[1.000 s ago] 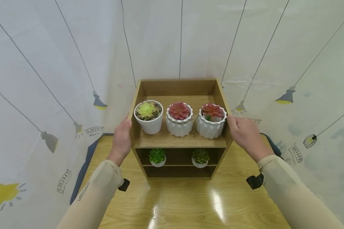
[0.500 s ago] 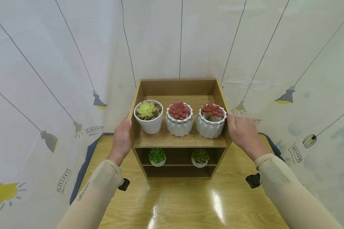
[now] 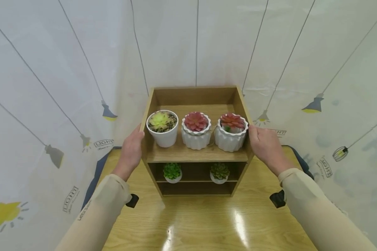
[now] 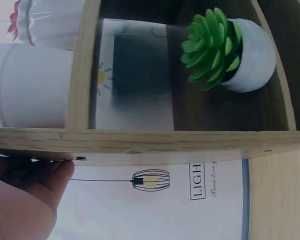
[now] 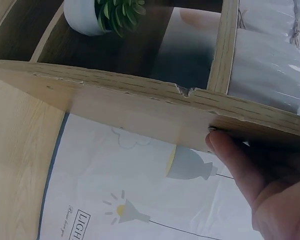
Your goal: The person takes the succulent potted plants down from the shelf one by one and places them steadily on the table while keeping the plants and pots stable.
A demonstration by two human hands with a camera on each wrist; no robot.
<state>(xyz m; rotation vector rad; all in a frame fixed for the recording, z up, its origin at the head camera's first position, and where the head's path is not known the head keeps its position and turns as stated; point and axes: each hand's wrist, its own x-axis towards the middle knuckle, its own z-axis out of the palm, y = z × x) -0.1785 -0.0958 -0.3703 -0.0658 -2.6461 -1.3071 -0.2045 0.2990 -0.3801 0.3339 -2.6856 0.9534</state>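
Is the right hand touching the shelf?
Touching: the right wrist view shows the right hand with its thumb tip against the shelf, on its outer side.

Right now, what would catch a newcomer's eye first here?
Probably the three white pots lined up on top of the wooden shelf unit: yellow-green succulent at left, two reddish succulents at middle and right. Below, two small green succulents sit on the middle shelf. The left hand and right hand flank the unit.
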